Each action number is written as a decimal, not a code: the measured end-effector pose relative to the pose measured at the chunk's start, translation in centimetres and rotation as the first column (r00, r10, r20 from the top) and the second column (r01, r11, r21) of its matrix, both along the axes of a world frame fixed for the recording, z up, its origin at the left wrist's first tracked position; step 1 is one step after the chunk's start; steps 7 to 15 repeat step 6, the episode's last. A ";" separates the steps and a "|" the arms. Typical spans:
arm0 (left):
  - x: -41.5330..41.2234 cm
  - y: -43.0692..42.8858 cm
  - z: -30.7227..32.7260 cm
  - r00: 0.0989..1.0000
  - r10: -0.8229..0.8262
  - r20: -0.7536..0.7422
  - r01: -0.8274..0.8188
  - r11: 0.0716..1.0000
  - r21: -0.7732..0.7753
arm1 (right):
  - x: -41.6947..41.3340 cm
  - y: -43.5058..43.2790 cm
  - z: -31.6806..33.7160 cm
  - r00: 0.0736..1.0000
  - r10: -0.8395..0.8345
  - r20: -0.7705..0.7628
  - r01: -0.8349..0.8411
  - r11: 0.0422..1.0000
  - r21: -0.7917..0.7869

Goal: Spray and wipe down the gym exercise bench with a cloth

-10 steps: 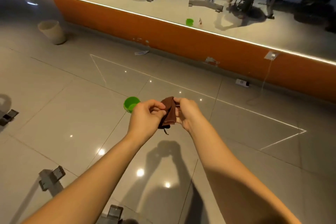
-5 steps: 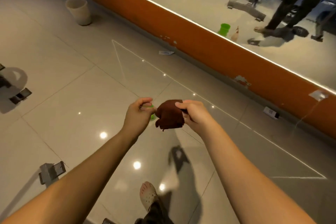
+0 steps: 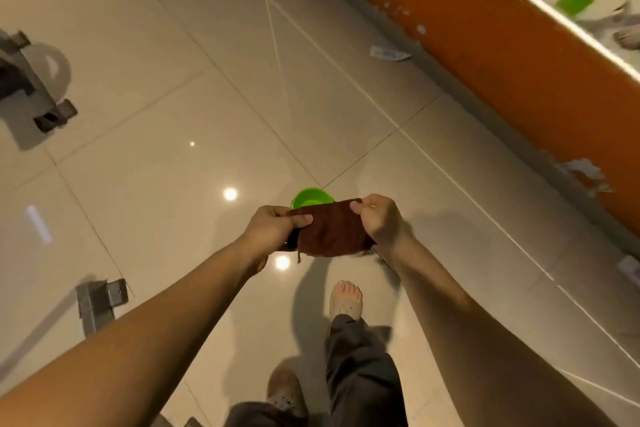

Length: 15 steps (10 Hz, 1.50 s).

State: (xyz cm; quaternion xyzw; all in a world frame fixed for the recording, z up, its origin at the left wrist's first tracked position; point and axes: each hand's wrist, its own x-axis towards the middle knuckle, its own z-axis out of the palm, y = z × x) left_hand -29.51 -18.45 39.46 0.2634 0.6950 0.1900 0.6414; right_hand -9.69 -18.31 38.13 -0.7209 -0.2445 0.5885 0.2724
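Note:
A dark brown cloth (image 3: 330, 232) is stretched flat between both hands at mid-frame. My left hand (image 3: 275, 229) pinches its left edge with thumb on top. My right hand (image 3: 379, 218) grips its right edge, fingers curled round it. Just beyond the cloth a green plastic cup (image 3: 311, 197) stands on the tiled floor, its near side hidden by the cloth. No bench pad and no spray bottle are in view.
Grey metal equipment feet stand at the left (image 3: 52, 114) and lower left (image 3: 100, 302). An orange wall base (image 3: 519, 55) with a mirror above runs along the right. My feet (image 3: 346, 298) and dark trousers are below the hands. A paper scrap (image 3: 388, 54) lies by the wall.
The cloth was bunched between my hands, then held by the right hand alone; now both hands hold it spread flat. The view has tilted down and I have stepped closer to the green cup.

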 end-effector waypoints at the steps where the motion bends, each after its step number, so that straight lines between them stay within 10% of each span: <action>1: 0.4 3.3 -7.1 0.987 0.123 -0.103 -0.122 0.992 0.017 | -0.4 4.3 -6.7 0.997 0.074 -0.002 -0.074 0.993 -0.087; 6: -1.6 8.7 -29.6 0.971 0.238 -0.032 -0.240 0.959 -0.150 | -4.2 11.6 -29.1 0.920 0.334 0.206 -0.304 0.938 -0.166; 15: -1.6 8.7 -29.6 0.971 0.238 -0.032 -0.240 0.959 -0.150 | -4.2 11.6 -29.1 0.920 0.334 0.206 -0.304 0.938 -0.166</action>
